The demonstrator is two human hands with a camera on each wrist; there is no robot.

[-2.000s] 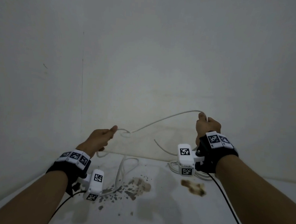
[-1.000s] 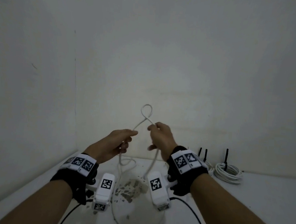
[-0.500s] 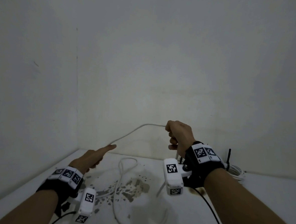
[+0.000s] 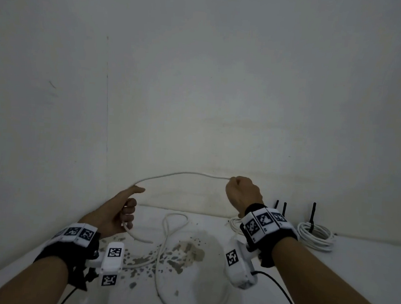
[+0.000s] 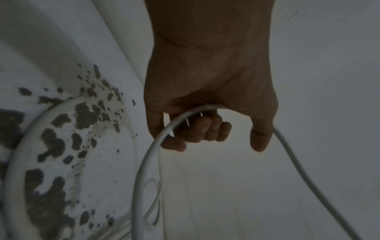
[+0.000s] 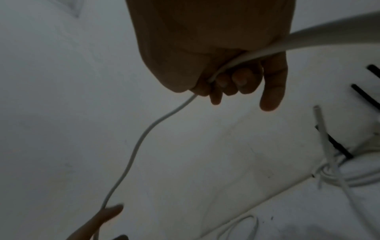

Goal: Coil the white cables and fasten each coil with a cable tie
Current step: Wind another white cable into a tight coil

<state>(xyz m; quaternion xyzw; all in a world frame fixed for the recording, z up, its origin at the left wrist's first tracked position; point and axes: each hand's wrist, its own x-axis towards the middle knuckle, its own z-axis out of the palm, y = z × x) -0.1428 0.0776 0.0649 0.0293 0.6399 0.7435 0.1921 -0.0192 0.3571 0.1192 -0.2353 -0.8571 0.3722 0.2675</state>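
Coiling step underway, judging by the slack. Left hand (image 4: 114,213) had fingers curled round the thin white round cable (image 4: 184,173), index straight; right hand (image 4: 242,193) fisted on it. Cable arched between hands, rest looping loose on stained white counter (image 4: 363,267). Next prob.: bring hands together w/ another loop.

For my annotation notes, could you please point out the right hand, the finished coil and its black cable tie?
right hand (image 4: 242,193), head view, back of the fist.
finished coil (image 4: 316,236), head view, white loops.
black cable tie (image 4: 313,211), head view, upright tail.
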